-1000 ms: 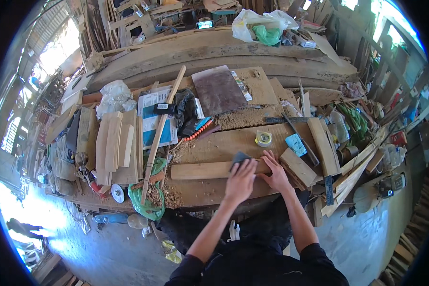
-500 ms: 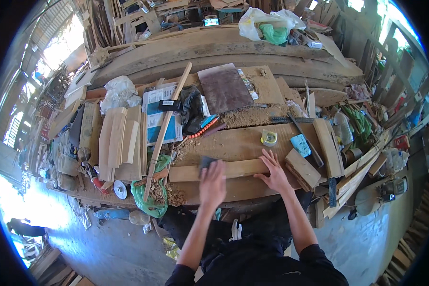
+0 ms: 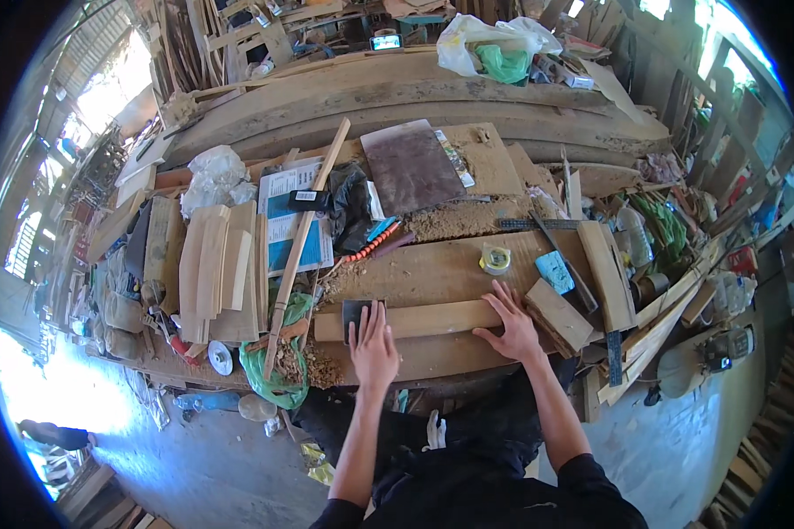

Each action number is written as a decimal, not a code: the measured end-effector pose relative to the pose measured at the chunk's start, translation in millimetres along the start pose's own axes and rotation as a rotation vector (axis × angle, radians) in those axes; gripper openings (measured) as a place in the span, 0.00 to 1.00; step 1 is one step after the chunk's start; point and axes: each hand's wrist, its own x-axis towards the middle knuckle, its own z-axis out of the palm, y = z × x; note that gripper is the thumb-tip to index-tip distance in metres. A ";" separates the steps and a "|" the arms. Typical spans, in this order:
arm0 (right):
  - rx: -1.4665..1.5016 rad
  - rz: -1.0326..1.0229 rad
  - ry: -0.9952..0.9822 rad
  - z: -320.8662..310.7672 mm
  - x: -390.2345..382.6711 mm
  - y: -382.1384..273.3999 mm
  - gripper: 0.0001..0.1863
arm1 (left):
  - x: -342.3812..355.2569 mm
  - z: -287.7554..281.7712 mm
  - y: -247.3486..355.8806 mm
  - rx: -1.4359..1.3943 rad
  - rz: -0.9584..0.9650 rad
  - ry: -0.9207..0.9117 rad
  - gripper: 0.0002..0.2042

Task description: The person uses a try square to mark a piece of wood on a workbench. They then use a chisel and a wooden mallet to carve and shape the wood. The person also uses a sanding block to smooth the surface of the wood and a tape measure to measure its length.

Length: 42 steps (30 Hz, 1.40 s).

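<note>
A pale wooden strip lies lengthwise on the workbench. At the strip's left end, my left hand rests flat, fingers stretched over a small dark abrasive-looking pad. My right hand is open, fingers spread across the strip's right end. A short wooden block lies just right of that hand. Behind it are a tape roll and a light-blue piece. A green plastic bag and wood shavings lie left of my left hand.
Stacked wood pieces, a long stick and a crumpled clear bag lie at left. A dark sheet sits behind. A long tool and boards lie at right. Thick planks span the back.
My left hand and the pad have moved leftward along the strip, and its fingers now lie straighter. My right hand stays near the right end, with small shifts.
</note>
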 end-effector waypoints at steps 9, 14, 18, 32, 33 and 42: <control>-0.052 -0.011 -0.033 2.3 6.7 6.3 0.41 | -6.1 40.4 98.4 -0.189 0.307 -0.179 0.26; -0.050 -0.001 -0.004 0.7 2.3 3.9 0.40 | -8.2 -5.7 7.1 -0.011 0.073 -0.052 0.26; -0.080 -0.030 -0.017 1.1 4.0 4.9 0.42 | -10.5 7.2 19.7 -0.009 0.081 -0.047 0.25; -0.100 0.105 -0.028 3.0 0.0 2.3 0.55 | -9.1 -6.4 4.5 -0.068 0.152 -0.073 0.25; -0.092 0.112 -0.025 2.2 -0.6 2.3 0.55 | -11.4 -8.9 -5.6 -0.044 0.106 -0.044 0.25; -0.097 0.089 -0.054 5.9 3.9 10.0 0.55 | -2.2 44.6 100.3 -0.204 0.382 -0.188 0.27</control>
